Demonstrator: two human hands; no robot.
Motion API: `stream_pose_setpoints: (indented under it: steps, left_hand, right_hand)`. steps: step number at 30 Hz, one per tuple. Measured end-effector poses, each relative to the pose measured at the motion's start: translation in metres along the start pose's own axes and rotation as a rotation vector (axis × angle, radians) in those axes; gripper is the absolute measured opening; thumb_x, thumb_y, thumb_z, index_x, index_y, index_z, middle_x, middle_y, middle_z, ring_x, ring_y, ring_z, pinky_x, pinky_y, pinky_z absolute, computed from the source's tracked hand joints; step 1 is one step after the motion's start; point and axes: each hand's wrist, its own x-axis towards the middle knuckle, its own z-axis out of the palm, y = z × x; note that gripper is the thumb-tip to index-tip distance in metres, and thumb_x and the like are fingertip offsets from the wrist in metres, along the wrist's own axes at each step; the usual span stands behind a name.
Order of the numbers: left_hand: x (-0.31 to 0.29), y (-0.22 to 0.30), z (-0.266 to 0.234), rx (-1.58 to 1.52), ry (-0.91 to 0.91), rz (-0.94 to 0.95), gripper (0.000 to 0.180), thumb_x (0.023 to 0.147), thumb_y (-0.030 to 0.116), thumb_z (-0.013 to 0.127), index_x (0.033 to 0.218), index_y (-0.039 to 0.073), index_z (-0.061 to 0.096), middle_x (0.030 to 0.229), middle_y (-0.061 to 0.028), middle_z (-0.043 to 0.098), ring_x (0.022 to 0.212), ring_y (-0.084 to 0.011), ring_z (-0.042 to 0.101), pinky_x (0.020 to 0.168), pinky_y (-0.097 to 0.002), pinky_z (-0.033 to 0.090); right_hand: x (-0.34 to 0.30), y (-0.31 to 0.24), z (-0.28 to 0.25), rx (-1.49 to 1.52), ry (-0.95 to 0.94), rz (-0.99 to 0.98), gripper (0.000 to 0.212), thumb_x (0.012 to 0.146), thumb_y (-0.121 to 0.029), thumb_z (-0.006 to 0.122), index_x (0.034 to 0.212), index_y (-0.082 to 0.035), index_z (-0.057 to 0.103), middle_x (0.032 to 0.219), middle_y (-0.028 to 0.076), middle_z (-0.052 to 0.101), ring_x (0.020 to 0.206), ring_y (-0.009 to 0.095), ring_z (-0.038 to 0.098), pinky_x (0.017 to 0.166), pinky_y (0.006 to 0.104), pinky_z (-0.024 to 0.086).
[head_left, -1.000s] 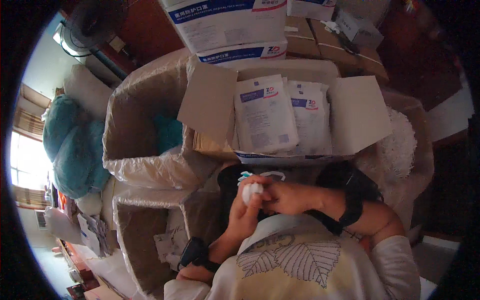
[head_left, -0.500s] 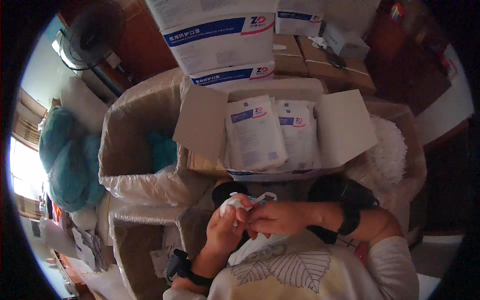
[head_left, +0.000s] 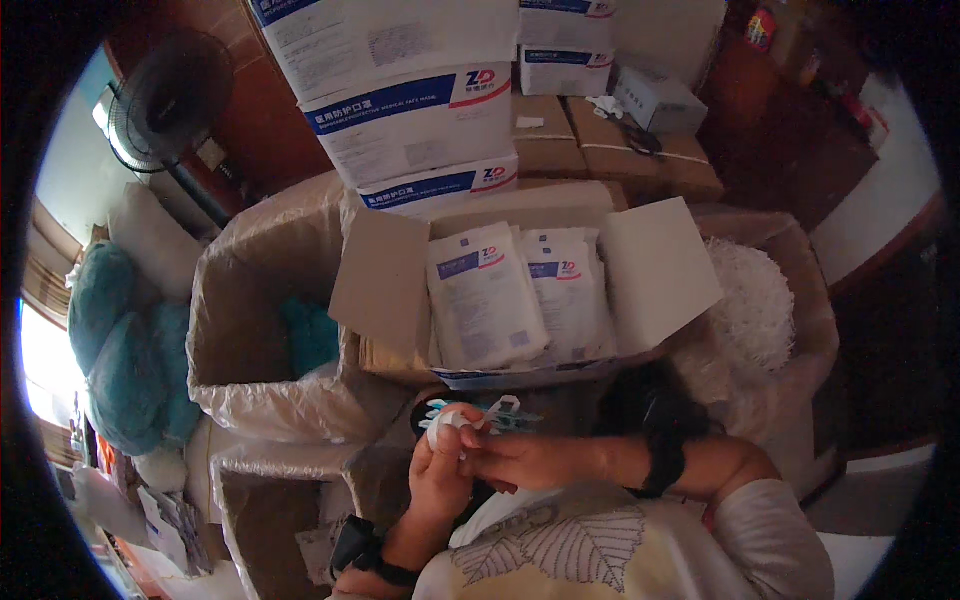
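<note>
A bundle of light-blue face masks (head_left: 512, 416) with white ear loops sits at my hands, in front of my chest. White straps are gathered round the fingers of my left hand (head_left: 443, 468), which is closed on the bundle. From the right, my right hand (head_left: 518, 463) reaches across and meets the left one. Its fingers are pressed together against the left fingers, and what lies between them is hidden. Just beyond my hands stands an open carton (head_left: 520, 377) holding white packets (head_left: 487, 297) in two rows.
Plastic-lined boxes stand at the left, one with teal material (head_left: 310, 335) inside. Another lined box (head_left: 815, 350) at the right holds a white fluffy heap (head_left: 752, 310). Stacked white cartons (head_left: 400, 120) rise behind the open carton. A black fan (head_left: 175, 100) stands far left.
The whole scene has shifted down and slightly left in view. My hands remain together at the masks, and more of the light-blue bundle shows beyond them.
</note>
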Motion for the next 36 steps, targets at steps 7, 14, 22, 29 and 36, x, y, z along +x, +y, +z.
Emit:
stream_pose_setpoints:
  steps: [7,14,22,29,36]
  left_hand:
    - [0.002,-0.006,-0.024,-0.536,-0.035,-0.087,0.031,0.090,0.034,0.041,0.085,0.006,0.052,0.088,-0.0049,0.052,0.069,-0.0162,0.051,0.078,-0.0321,0.041]
    - [-0.033,0.020,-0.021,-0.177,-0.362,-0.314,0.037,0.089,0.033,0.043,0.069,0.002,0.052,0.085,-0.0094,0.047,0.068,-0.0166,0.046,0.060,-0.0275,0.036]
    - [-0.044,0.043,-0.020,0.078,-0.593,-0.522,0.035,0.093,0.031,0.036,0.087,0.000,0.052,0.095,-0.0052,0.048,0.080,-0.0111,0.041,0.074,-0.0237,0.034]
    - [-0.046,0.049,-0.024,0.207,-0.600,-0.575,0.031,0.093,0.029,0.038,0.088,0.003,0.053,0.097,-0.0047,0.049,0.080,-0.0117,0.044,0.073,-0.0237,0.036]
    - [-0.022,0.028,-0.081,-0.476,-0.018,-0.139,0.022,0.089,0.030,0.046,0.088,0.009,0.054,0.095,-0.0032,0.051,0.073,-0.0144,0.052,0.069,-0.0299,0.042]
  right_hand:
    - [-0.011,-0.027,-0.007,-0.335,-0.088,0.016,0.023,0.091,-0.025,0.041,0.087,-0.004,0.050,0.077,0.015,0.053,0.071,0.029,0.053,0.062,0.0373,0.042]
    - [-0.041,-0.055,-0.011,-0.647,-0.489,-0.020,0.022,0.087,-0.025,0.041,0.083,-0.004,0.047,0.078,0.016,0.054,0.072,0.034,0.054,0.061,0.0421,0.042]
    - [-0.062,-0.061,-0.011,-0.546,-0.538,-0.008,0.026,0.088,-0.026,0.036,0.085,-0.002,0.048,0.081,0.019,0.054,0.077,0.037,0.054,0.068,0.0441,0.042]
    - [-0.070,-0.052,-0.017,-0.551,-0.508,0.074,0.024,0.088,-0.025,0.043,0.083,-0.003,0.050,0.076,0.017,0.053,0.074,0.033,0.054,0.063,0.0402,0.042]
    - [-0.077,-0.055,-0.060,-0.095,-0.137,0.493,0.022,0.089,-0.021,0.041,0.083,-0.003,0.051,0.075,0.005,0.053,0.063,0.010,0.048,0.058,0.0257,0.043]
